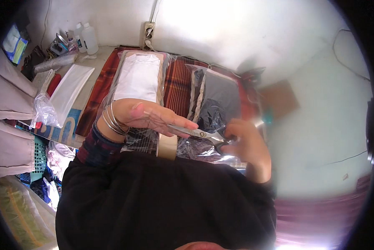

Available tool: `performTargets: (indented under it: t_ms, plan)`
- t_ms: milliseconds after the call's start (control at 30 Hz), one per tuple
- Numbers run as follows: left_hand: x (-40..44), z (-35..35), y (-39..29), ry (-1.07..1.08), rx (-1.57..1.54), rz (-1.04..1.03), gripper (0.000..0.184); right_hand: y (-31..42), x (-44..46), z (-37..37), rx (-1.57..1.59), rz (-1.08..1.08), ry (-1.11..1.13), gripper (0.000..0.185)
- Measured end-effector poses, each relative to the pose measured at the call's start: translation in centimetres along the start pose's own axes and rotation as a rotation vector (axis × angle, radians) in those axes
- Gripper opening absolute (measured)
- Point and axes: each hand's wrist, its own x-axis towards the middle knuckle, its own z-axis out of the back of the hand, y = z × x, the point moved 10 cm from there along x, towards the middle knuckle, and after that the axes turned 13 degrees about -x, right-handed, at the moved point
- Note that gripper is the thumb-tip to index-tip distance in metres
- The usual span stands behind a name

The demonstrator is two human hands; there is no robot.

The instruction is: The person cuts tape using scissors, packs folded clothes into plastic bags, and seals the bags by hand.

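Gripping scissors (202, 134) by the handles in the right hand (251, 143), over plastic packets (223, 89) on the bench (101, 58). Holding the left hand (153, 117) wide open alongside the blades, so gotta keep those fingertips clear.

Here we go, counting live: one left hand (153, 118) and one right hand (247, 143), making two! One pair of scissors (193, 132) comes in. On the left wrist, at least two bangles (111, 121); they overlap, so the exact number is hard to call. Up at the wall, one socket block (148, 31). Two pale bottles (89, 39) stand in the corner, and down below, one green basket (40, 155). One white folded cloth (139, 77) shows on the striped cover (180, 81).
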Motion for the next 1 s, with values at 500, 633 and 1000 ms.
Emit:
performTargets:
  t_ms: [500, 633, 1000]
  plan:
    - [0.7, 0.2, -1.4, 0.015, 0.064, 0.009, 0.112, -3.1, -4.5, 1.1, -0.100, -0.134, -0.136, 0.050]
    - [1.8, -1.0, -1.5, 0.102, 0.073, 0.012, 0.113, -1.2, -2.3, 1.0, 0.002, -0.077, -0.144, 0.051]
    - [1.7, -2.3, -1.9, 0.151, -0.057, -0.105, 0.123, 0.7, -0.3, 0.9, -0.028, 0.024, -0.110, 0.042]
